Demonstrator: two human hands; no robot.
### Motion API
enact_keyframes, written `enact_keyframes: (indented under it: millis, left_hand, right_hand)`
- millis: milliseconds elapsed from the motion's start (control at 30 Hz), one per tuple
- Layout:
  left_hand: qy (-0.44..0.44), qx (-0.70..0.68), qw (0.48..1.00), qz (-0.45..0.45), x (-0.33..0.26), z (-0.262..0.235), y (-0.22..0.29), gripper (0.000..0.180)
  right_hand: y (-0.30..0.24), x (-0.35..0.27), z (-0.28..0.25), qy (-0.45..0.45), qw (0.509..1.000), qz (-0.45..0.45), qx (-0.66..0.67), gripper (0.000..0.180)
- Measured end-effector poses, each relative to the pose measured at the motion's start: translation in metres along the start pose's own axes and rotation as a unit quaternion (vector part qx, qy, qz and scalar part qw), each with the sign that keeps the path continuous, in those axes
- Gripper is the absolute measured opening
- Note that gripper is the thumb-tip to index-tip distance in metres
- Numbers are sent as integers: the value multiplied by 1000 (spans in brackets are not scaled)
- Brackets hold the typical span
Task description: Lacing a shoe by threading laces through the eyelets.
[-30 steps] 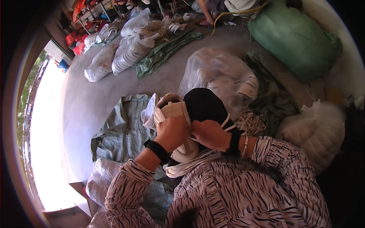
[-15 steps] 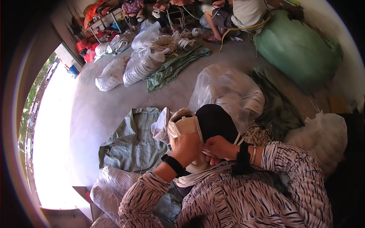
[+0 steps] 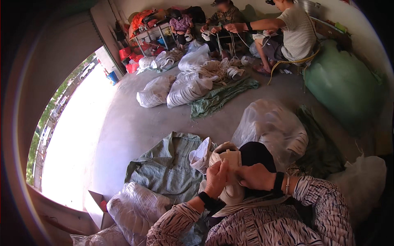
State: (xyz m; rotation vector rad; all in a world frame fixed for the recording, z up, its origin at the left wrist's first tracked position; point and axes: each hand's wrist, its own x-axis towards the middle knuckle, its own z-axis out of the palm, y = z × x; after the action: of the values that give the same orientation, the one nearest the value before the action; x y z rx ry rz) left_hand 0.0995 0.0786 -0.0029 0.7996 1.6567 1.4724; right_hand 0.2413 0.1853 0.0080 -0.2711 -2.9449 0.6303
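Head view: beige shoe (image 3: pixel 232 193) lies between left hand (image 3: pixel 216 179), grip pinched together, and right hand (image 3: pixel 259 177), whose grip is unclear.

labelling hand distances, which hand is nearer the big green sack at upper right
Right. The right hand is below and left of the green sack; the left hand is farther left, at the beige shoe.

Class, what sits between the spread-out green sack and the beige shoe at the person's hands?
Between the green sack and beige shoe, the head view shows a white shoe part.
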Motion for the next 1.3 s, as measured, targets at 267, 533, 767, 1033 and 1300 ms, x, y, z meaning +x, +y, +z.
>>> enact_keyframes:
  millis: [267,533,767,1033,1300]
  left_hand:
    - [-197,710,610,293,27,9,-6,12]
    - [-221,589,705,329,66,9,-16,29]
    - [-271,678,671,133,67,31,21,30]
    - [-303,658,653,221,68,21,4,64]
    - [-391,686,594,151,50,22,50,33]
  right_hand:
    - [16,14,-16,-32,978,-172,-115,14]
    - [15,9,-16,12,977,-197,-82,26]
    - [23,14,-6,62,974,-203,-79,11]
    - [28,17,1,69,970,-210,-96,5]
    - [32,12,-1,63,975,-190,-99,7]
